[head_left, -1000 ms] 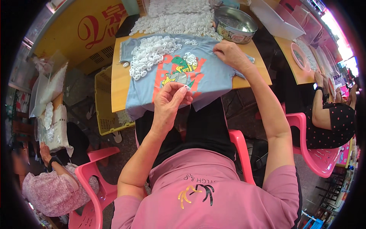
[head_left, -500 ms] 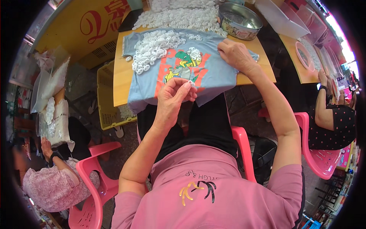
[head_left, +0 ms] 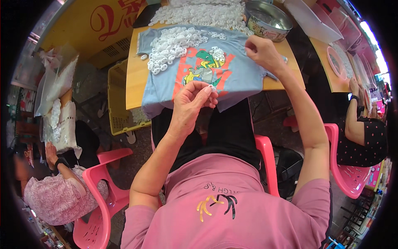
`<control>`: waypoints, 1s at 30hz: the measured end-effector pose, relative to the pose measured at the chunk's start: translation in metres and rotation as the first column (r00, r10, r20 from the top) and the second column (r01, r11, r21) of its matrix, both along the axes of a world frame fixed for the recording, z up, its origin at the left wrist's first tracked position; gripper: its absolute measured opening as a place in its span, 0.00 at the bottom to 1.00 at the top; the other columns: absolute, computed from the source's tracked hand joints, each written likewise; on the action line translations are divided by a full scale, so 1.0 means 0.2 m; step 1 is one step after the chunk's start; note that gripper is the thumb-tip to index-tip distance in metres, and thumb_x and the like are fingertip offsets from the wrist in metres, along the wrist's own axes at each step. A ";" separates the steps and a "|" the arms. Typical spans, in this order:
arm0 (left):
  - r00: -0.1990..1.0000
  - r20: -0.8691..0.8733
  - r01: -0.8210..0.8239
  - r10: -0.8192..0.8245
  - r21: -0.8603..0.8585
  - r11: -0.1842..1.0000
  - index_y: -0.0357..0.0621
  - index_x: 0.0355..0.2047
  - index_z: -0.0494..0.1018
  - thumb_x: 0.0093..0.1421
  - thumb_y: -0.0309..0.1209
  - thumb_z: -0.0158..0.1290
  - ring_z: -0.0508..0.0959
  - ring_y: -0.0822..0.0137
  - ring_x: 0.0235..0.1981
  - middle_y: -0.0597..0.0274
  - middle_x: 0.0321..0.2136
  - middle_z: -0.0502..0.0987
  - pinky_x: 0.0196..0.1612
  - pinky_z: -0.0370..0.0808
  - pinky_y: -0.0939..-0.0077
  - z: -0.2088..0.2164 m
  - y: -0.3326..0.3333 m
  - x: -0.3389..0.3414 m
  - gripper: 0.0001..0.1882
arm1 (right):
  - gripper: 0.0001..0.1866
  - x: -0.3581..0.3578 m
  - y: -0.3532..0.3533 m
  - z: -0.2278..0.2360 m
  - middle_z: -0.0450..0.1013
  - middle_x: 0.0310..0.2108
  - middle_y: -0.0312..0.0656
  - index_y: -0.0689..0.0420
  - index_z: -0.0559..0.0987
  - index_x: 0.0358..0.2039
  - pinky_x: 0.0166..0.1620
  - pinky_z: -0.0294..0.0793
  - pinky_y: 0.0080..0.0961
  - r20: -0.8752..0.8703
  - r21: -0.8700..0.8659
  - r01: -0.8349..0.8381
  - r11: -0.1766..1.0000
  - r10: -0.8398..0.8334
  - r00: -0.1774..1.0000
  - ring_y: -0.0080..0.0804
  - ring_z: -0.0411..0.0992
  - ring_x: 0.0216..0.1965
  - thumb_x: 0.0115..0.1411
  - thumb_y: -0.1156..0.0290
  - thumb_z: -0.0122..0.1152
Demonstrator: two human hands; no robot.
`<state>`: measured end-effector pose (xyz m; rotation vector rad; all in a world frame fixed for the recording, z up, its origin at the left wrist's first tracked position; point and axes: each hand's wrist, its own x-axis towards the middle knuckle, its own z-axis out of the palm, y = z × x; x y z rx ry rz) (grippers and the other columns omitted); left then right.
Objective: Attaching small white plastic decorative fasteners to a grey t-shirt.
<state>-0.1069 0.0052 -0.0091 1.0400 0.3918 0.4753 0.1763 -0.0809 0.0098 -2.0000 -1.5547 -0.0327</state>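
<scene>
My left hand [head_left: 192, 101] is closed in a pinch on a small white plastic piece [head_left: 213, 88], held above the near edge of a grey-blue T-shirt [head_left: 244, 76] spread over the table. My right hand [head_left: 265, 53] is curled with fingertips together over the shirt's right side; what it grips, if anything, is too small or hidden. A heap of white oval pieces with holes [head_left: 168, 50] lies on the shirt's left half. A smaller cluster of white pieces [head_left: 217, 54] sits on its dinosaur print.
Behind the shirt, more white pieces [head_left: 199, 15] cover the wooden table [head_left: 133, 79], next to a round metal tin [head_left: 268, 20]. A yellow crate [head_left: 118, 99] stands at the table's left. People sit on both sides, near pink chairs [head_left: 99, 199].
My right hand has lifted slightly and moved a little right over the shirt. My left hand keeps its pinch on the white piece. The whole view has shifted slightly.
</scene>
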 end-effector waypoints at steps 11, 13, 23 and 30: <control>0.999 0.048 -0.007 0.006 0.005 1.000 0.36 0.38 0.71 0.63 0.28 0.54 0.77 0.73 0.29 0.60 0.30 0.78 0.34 0.76 0.80 0.08 -0.04 0.00 0.08 | 0.09 -0.66 -0.15 0.02 0.76 0.32 0.38 0.64 0.77 0.41 0.36 0.73 0.17 -0.891 0.285 0.019 0.958 0.258 0.373 0.20 0.72 0.29 0.62 0.73 0.58; 0.998 0.063 -0.022 0.019 0.043 0.999 0.36 0.38 0.70 0.63 0.28 0.54 0.77 0.74 0.30 0.60 0.31 0.78 0.34 0.75 0.80 0.10 -0.06 -0.01 0.08 | 0.09 -0.73 -0.15 0.00 0.75 0.32 0.37 0.63 0.77 0.38 0.36 0.73 0.17 -0.931 0.307 0.066 0.949 0.286 0.228 0.19 0.71 0.29 0.62 0.70 0.59; 0.996 0.085 -0.011 0.001 0.118 0.993 0.36 0.38 0.70 0.63 0.28 0.53 0.77 0.74 0.31 0.62 0.30 0.77 0.35 0.75 0.81 0.15 -0.07 -0.04 0.08 | 0.09 -0.81 -0.16 0.00 0.74 0.31 0.35 0.61 0.76 0.38 0.35 0.73 0.17 -0.927 0.376 0.094 0.922 0.373 0.050 0.19 0.71 0.29 0.64 0.68 0.57; 0.996 0.086 -0.021 0.008 0.151 0.988 0.36 0.37 0.70 0.64 0.27 0.52 0.77 0.75 0.31 0.62 0.30 0.77 0.35 0.75 0.81 0.15 -0.07 -0.04 0.07 | 0.08 -0.82 -0.15 0.02 0.74 0.31 0.34 0.60 0.76 0.38 0.35 0.72 0.15 -0.928 0.366 0.094 0.926 0.355 0.113 0.17 0.70 0.28 0.64 0.68 0.56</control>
